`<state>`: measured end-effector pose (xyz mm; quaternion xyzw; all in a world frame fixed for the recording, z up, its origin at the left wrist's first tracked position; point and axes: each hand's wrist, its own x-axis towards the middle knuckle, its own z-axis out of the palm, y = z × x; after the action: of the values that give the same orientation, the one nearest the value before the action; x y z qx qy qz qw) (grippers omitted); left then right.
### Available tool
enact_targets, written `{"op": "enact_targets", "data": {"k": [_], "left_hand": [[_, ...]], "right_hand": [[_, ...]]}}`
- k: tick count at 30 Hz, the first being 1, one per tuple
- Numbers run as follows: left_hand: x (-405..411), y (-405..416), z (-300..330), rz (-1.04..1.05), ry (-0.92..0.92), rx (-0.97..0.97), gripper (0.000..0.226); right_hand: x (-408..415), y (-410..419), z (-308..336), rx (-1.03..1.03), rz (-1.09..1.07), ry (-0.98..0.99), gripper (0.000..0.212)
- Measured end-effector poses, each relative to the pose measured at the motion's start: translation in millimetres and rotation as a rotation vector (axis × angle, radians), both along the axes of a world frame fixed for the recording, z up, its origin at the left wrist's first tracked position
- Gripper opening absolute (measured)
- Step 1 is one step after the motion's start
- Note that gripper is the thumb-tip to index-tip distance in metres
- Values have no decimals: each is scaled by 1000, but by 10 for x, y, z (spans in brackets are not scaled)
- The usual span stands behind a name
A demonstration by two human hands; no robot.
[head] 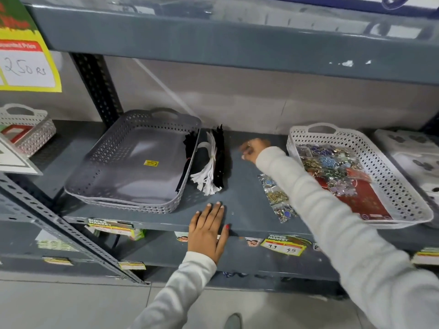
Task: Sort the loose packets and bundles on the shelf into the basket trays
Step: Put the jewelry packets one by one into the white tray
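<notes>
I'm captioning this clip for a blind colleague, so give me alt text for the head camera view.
A person's right hand reaches to the back of a grey metal shelf while the left hand rests flat on its front edge. A grey perforated plastic basket tray sits left beside black and white tassel bundles; a white perforated basket tray of trinket packets sits right.
</notes>
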<state>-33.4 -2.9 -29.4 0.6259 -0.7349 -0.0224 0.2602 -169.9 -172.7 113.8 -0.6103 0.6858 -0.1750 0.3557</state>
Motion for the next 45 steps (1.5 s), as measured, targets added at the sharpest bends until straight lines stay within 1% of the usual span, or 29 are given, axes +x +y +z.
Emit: {"op": "enact_targets", "data": {"k": [1, 3, 6, 9, 10, 11, 14, 15, 17, 18, 20, 21, 24, 25, 28, 30, 32, 35, 37, 39, 41, 43, 44, 45], "left_hand": [[-1, 0, 4, 3, -2, -1, 49], [-3, 4, 17, 6, 3, 2, 49], [-8, 8, 21, 2, -7, 15, 50], [-29, 20, 31, -2, -28, 29, 50], [-42, 23, 44, -6, -31, 27, 50], [-68, 31, 64, -19, -34, 19, 51], [-208, 38, 205, -120, -79, 20, 54], [-269, 16, 263, -156, -107, 35, 55], [-403, -46, 345, -209, -189, 97, 57], [-467, -84, 377, -222, -234, 153, 58], [-560, -149, 382, -219, -285, 246, 62], [-583, -162, 373, -208, -292, 272, 66], [-610, -183, 308, -205, -334, 292, 92], [-608, -189, 296, -217, -323, 308, 96], [-604, -194, 313, -206, -328, 308, 97], [-610, -192, 298, -194, -332, 299, 88], [-617, -189, 286, -185, -327, 299, 80], [-618, -190, 296, -179, -327, 308, 93], [-621, -193, 290, -180, -318, 301, 96], [-616, -187, 287, -176, -311, 291, 96], [-623, -181, 286, -168, -304, 286, 96], [-625, -178, 296, -168, -316, 282, 97], [-624, -175, 299, -168, -321, 284, 97], [-625, -177, 304, -168, -319, 287, 96]], "right_hand": [[-134, 59, 36, 32, -10, -12, 16], [-374, 230, 90, 145, 20, 83, 20], [-631, 447, -30, 242, 13, 237, 21], [-670, 572, -133, 322, -104, 206, 35], [-660, 622, -140, 330, -99, 232, 35], [-679, 690, -153, 337, -121, 220, 33], [-718, 792, -170, 225, -63, 349, 15], [-711, 794, -186, 225, -72, 334, 18], [-719, 842, -206, 268, -57, 333, 32], [-746, 857, -236, 267, -51, 330, 33], [-774, 853, -263, 184, -37, 336, 23], [-787, 890, -252, 155, -14, 366, 22], [-755, 958, -140, 256, 77, 443, 35], [-718, 960, -74, 268, 91, 448, 35], [-743, 979, 79, 220, 171, 502, 30], [-838, 979, 184, 80, 195, 533, 26], [-1004, 912, 327, -68, 147, 485, 25], [-1281, 758, 539, -224, -44, 403, 24], [-1478, 640, 549, -250, -164, 364, 26], [-1597, 580, 494, -191, -222, 407, 25], [-1657, 567, 390, -66, -252, 468, 23], [-1668, 541, 290, 42, -231, 448, 25], [-1649, 523, 238, 81, -223, 450, 23], [-1636, 507, 175, 83, -222, 453, 22]]}}
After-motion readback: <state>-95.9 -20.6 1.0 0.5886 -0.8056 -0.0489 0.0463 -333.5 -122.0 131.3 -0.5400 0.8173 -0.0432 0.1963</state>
